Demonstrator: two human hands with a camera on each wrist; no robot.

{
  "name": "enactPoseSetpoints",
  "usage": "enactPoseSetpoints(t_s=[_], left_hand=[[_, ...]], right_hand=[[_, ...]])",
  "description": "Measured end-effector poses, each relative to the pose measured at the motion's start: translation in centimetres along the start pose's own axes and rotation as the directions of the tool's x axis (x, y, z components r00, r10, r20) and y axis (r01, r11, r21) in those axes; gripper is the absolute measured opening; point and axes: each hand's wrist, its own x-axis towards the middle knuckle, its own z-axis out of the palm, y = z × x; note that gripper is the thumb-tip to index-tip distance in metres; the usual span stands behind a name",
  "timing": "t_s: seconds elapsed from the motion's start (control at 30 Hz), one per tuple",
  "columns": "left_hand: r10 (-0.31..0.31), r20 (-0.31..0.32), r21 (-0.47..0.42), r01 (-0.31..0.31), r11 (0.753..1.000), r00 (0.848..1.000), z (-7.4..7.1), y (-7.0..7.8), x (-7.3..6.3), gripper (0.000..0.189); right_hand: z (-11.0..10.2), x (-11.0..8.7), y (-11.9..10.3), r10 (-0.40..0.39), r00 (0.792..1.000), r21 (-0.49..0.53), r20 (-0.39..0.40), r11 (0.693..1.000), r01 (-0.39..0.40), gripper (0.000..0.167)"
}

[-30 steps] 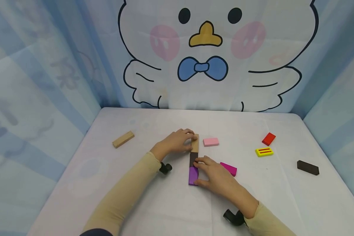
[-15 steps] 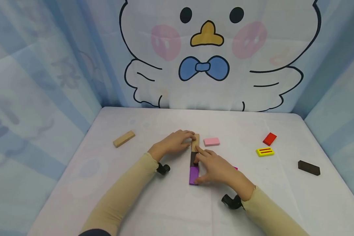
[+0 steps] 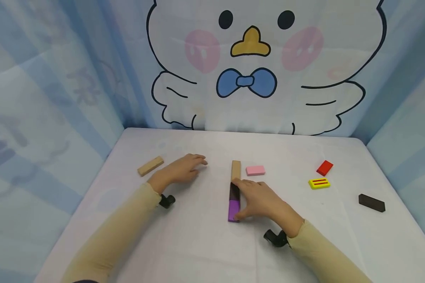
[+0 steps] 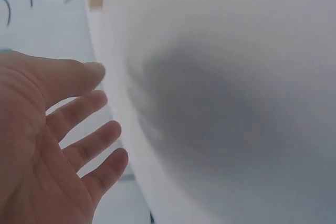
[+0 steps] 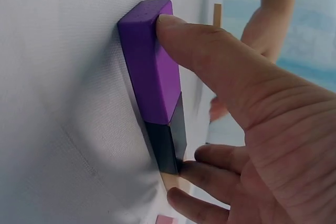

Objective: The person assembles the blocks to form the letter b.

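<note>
Three blocks lie end to end in a straight row: a wooden block point(image 3: 235, 169) at the far end, a dark brown block point(image 3: 234, 192) in the middle and a purple block point(image 3: 233, 210) nearest me. My right hand point(image 3: 260, 198) reaches over the row from the right. In the right wrist view its thumb rests on the purple block point(image 5: 144, 72), and the fingertips are beside the dark block point(image 5: 167, 145) and the wooden one. My left hand point(image 3: 180, 169) hovers left of the row, fingers loosely extended around nothing, near another wooden block point(image 3: 150, 166).
A pink block point(image 3: 255, 170) lies just right of the row's far end. Further right are a red block point(image 3: 324, 168), a yellow block with red stripes point(image 3: 319, 183) and a dark block point(image 3: 372, 203). My right hand hides most of a magenta block.
My left hand has let go of the row's wooden block and moved left. The right hand has shifted slightly up along the row, now covering most of the magenta block.
</note>
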Motion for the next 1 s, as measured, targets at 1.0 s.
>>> enactPoseSetpoints(t_s=[1.0], left_hand=[[-0.135, 0.102, -0.021, 0.138, 0.99, 0.986, -5.1, -11.9, -9.3, 0.06]], right_hand=[[0.1, 0.1, 0.2, 0.05, 0.994, 0.073, 0.094, 0.996, -0.057, 0.107]])
